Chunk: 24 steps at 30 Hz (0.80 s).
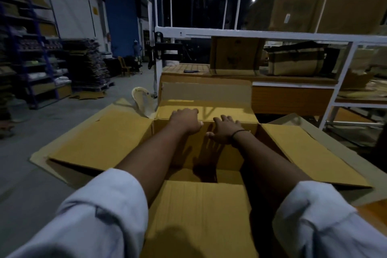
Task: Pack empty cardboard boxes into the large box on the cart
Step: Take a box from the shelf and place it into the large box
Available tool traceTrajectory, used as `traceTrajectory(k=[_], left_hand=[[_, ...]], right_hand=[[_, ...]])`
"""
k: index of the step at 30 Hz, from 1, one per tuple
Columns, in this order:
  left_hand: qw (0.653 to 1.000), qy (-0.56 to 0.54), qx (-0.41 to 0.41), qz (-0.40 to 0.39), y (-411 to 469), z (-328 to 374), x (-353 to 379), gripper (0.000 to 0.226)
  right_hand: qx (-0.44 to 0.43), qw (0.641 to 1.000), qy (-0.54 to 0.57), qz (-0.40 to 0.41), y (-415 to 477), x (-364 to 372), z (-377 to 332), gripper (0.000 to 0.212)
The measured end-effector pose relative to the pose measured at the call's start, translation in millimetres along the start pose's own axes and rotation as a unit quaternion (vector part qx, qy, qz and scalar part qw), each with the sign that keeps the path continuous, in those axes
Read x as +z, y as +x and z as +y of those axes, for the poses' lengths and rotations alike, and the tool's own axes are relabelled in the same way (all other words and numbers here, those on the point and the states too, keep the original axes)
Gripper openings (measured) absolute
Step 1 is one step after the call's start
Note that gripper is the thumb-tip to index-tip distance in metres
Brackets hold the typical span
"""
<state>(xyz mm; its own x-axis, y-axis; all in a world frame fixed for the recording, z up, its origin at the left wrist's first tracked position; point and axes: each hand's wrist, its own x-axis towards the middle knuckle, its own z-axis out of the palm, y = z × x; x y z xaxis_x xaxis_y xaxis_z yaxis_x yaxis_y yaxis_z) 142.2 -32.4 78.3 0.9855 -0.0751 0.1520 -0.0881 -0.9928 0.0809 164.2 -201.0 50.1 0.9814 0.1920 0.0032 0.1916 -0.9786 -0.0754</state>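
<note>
The big box (209,153) stands open directly below the camera, its four flaps spread: one to the left (100,138), one to the right (310,153), one toward the person (199,216), and the far flap (206,98) standing up beyond the hands. Both arms reach forward over the opening, sleeves rolled above the forearms.

The left hand (185,120) lies on the far top edge of the box, fingers curled over the fold where the far flap begins, thumb on the near side. The right hand (225,129) is just beside it, fingers spread flat against the inner face of the far wall, a dark band at the wrist. The two hands are close but not touching; neither encloses a separate object.

Inside, the bottom is dim and shadowed by the arms; what lies there cannot be told.

Left of the box is bare concrete floor (41,132), with shelving (31,58) well apart. Behind the far flap a desk (272,81) with a white frame (272,34) stands near. The right flap reaches close to that frame's leg
</note>
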Motion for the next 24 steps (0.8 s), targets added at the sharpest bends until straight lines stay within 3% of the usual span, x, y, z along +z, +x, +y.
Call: traceTrajectory(k=[8,24], left_hand=[[0.998,0.001,-0.009,-0.058,22.9,-11.8,68.5,0.087],[1.000,0.005,-0.010,-0.020,30.4,-15.6,78.7,0.079]], right_hand=[[-0.014,1.000,0.014,0.007,24.2,30.2,4.3,0.091],[-0.017,0.998,-0.009,0.055,25.8,32.3,1.4,0.082]])
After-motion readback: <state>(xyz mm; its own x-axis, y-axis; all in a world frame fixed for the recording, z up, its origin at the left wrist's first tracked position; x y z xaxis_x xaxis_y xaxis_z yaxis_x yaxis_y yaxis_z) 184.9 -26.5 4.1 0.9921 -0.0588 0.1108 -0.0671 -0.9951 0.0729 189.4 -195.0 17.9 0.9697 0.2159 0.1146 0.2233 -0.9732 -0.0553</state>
